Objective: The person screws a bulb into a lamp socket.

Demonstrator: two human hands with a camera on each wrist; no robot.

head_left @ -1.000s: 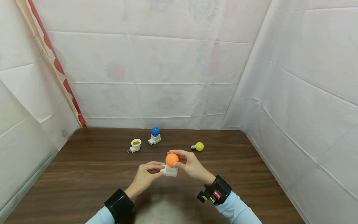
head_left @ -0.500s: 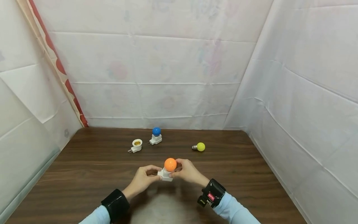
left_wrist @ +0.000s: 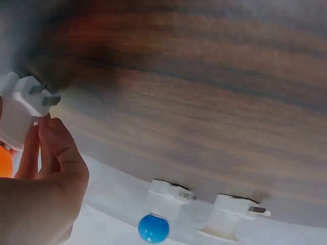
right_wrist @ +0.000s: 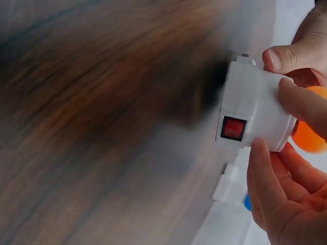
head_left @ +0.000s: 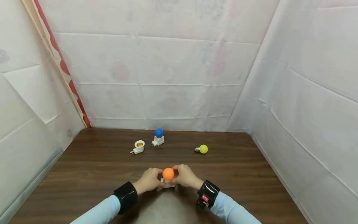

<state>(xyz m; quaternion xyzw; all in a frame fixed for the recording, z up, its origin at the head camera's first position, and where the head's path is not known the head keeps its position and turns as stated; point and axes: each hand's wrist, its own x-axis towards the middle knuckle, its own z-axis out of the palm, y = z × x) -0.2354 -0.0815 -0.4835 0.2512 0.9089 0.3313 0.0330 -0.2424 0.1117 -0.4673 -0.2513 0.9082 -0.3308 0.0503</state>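
Observation:
Between both hands is an orange light bulb point(head_left: 168, 174), upright in a white plug-in lamp socket point(right_wrist: 258, 104). My left hand point(head_left: 149, 180) holds the socket from the left with thumb and fingers. From the other side, my right hand point(head_left: 186, 177) grips the socket's collar just below the bulb. A red switch point(right_wrist: 234, 128) shows on the socket's side in the right wrist view. Metal plug prongs point(left_wrist: 50, 100) stick out near the left fingertips. The socket's base is close over the brown table, partly hidden by the fingers in the head view.
Farther back on the wooden table point(head_left: 98, 168) stands a blue bulb point(head_left: 159, 133) in its own white socket point(head_left: 158, 141). Left of it is a bulbless white socket point(head_left: 138, 147). A yellow bulb point(head_left: 203, 149) lies on its side at right. White sheets point(head_left: 173, 77) surround the table.
Both hands have lowered the socket and orange bulb toward the table and nearer the body. The right hand's fingers have moved from the orange bulb down to the socket.

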